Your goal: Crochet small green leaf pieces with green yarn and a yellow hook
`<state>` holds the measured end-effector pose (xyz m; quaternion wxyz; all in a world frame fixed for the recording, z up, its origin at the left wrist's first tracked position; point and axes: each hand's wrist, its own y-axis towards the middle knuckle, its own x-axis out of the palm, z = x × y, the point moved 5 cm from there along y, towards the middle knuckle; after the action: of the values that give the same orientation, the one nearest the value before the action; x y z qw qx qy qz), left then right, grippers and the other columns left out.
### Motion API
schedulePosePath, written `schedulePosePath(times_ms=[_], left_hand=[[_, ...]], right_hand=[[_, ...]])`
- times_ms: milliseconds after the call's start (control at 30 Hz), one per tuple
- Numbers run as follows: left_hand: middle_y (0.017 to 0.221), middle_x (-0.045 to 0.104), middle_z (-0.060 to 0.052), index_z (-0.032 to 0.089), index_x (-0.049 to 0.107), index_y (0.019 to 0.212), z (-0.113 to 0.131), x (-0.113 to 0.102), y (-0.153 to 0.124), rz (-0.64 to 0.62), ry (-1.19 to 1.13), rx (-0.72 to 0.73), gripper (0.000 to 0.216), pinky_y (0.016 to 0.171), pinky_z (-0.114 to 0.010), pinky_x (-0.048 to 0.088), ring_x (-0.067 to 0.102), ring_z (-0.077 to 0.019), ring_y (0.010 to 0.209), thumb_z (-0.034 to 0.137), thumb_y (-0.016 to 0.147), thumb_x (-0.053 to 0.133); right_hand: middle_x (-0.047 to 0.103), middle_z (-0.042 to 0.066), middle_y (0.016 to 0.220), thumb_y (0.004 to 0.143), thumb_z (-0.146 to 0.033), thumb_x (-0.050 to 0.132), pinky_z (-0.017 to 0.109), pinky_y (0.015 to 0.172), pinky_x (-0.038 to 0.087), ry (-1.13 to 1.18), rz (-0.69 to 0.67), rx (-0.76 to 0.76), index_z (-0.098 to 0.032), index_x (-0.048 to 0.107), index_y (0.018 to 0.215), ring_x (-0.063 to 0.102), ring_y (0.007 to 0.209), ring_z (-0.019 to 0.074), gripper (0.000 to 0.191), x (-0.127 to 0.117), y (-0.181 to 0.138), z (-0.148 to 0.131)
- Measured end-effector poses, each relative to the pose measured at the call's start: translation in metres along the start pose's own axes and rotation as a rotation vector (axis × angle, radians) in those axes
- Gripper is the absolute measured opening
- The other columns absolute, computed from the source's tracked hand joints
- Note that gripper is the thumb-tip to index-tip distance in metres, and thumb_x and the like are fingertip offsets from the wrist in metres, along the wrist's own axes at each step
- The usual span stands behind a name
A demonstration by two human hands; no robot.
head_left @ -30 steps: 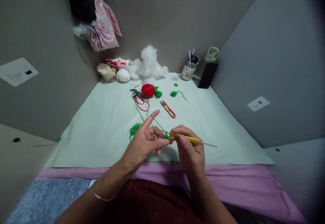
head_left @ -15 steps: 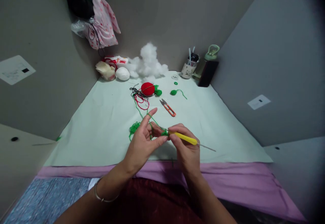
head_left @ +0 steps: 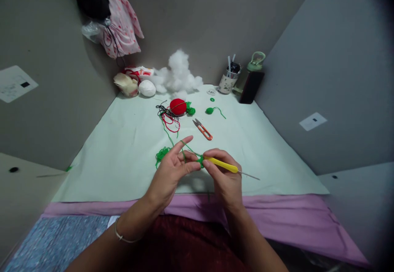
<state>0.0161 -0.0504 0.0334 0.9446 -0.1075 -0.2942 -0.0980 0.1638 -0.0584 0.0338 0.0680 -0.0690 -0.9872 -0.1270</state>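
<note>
Between thumb and fingers my left hand (head_left: 174, 169) pinches a small green crochet piece (head_left: 200, 161). Green yarn runs over its raised index finger down to the piece. My right hand (head_left: 226, 177) grips the yellow handle of a crochet hook (head_left: 224, 164); the thin metal shaft points left along the piece, and a second metal end sticks out to the right. Loose green yarn (head_left: 162, 154) lies in a heap behind my left hand. Just beyond both hands are orange thread snips (head_left: 203, 130), blades open. Fingertips partly cover the piece.
Farther back sit a red crocheted ball (head_left: 177, 107), tangled black and red yarn (head_left: 168, 114), a small green crocheted ball (head_left: 209, 111) with a tail, and white stuffing (head_left: 180, 74). A pen cup (head_left: 227, 82), a bottle (head_left: 255, 61) and a dark phone (head_left: 251, 87) stand back right.
My left index finger has straightened slightly to the right, and the hook's metal shaft now shows past the green piece. The whole view has shifted a little.
</note>
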Motion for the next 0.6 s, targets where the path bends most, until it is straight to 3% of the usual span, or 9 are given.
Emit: schedulePosePath(times_ms=[167,400,600], left_hand=[[0.075,0.067,0.006,0.013,0.060,0.141,-0.009,0.002,0.000,-0.049,-0.103,-0.126,0.066,0.054,-0.015,0.044,0.056,-0.0017,0.049,0.017,0.081,0.087],[0.093,0.071,-0.001,0.014,0.064,0.133,-0.015,0.006,-0.001,0.009,-0.261,-0.139,0.046,0.079,-0.021,0.060,0.073,-0.0086,0.074,0.007,0.089,0.076],[0.094,0.071,-0.001,0.016,0.064,0.135,-0.013,0.008,-0.002,-0.012,-0.235,-0.088,0.046,0.084,-0.021,0.056,0.069,-0.0093,0.079,0.011,0.091,0.075]], right_hand=[[0.077,-0.002,0.088,0.083,-0.022,0.084,0.022,0.071,0.056,0.006,-0.007,-0.062,-0.030,0.082,0.092,0.072,0.080,0.0131,0.013,-0.001,0.000,0.000],[0.075,0.000,0.086,0.083,-0.020,0.083,0.027,0.074,0.056,-0.017,0.009,-0.121,-0.029,0.082,0.090,0.070,0.082,0.0154,0.011,-0.001,0.002,0.000],[0.076,-0.001,0.082,0.078,-0.036,0.088,0.026,0.072,0.055,0.279,0.057,0.181,-0.026,0.079,0.092,0.069,0.075,0.0141,0.019,0.002,0.000,0.017]])
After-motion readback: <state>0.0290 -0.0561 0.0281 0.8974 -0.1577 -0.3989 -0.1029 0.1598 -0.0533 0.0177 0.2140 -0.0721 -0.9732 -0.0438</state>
